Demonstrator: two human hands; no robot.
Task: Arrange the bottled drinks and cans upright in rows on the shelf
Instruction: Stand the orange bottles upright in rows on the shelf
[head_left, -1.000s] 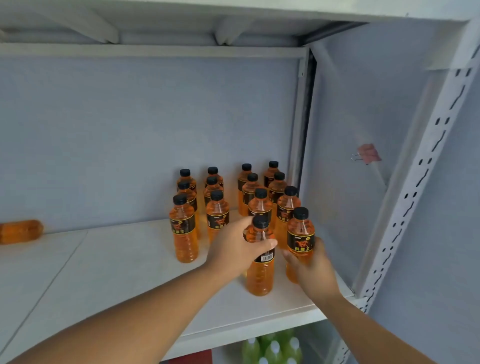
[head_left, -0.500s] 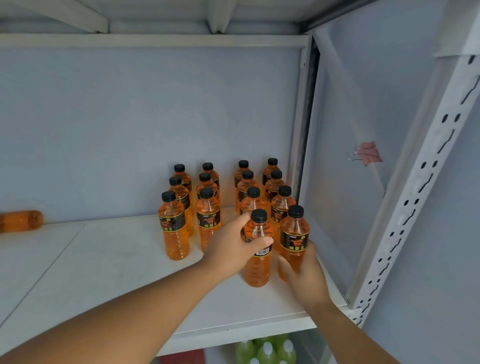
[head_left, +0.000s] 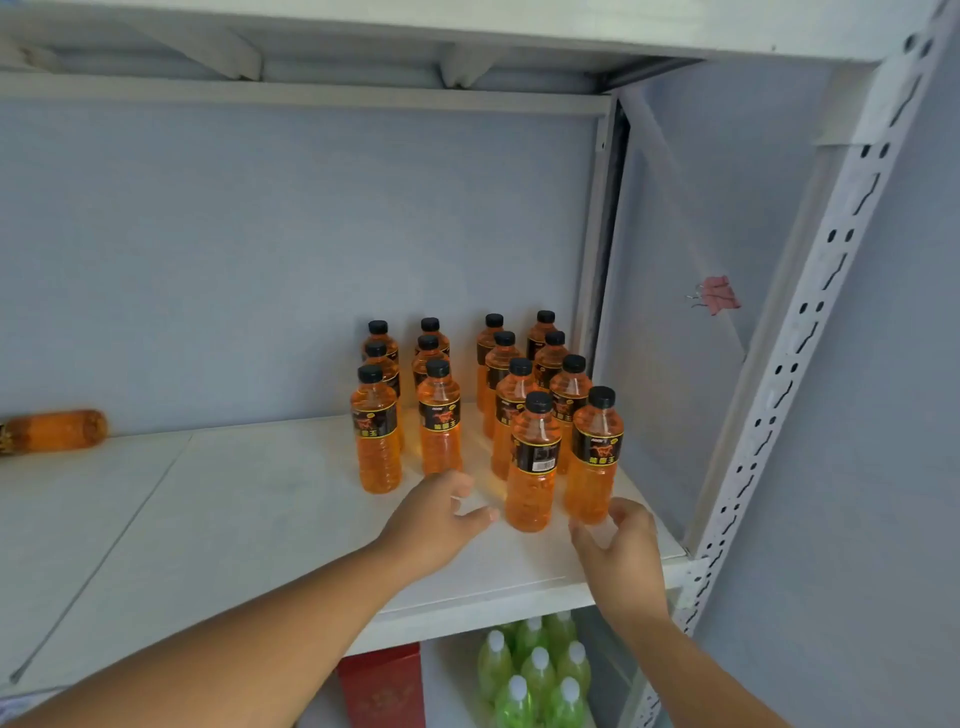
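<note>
While most upright, one bottle (head_left: 54, 430) sideways.

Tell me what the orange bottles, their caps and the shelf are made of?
Orange bottles: probably clear plastic, glossy; the drink shows through and the sides are ribbed.
Caps: black, likely plastic, matte.
Shelf board: white, dull, slightly scuffed; painted metal or coated board, I cannot tell which.
Shelf post: painted metal, judging by its punched slots.
</note>
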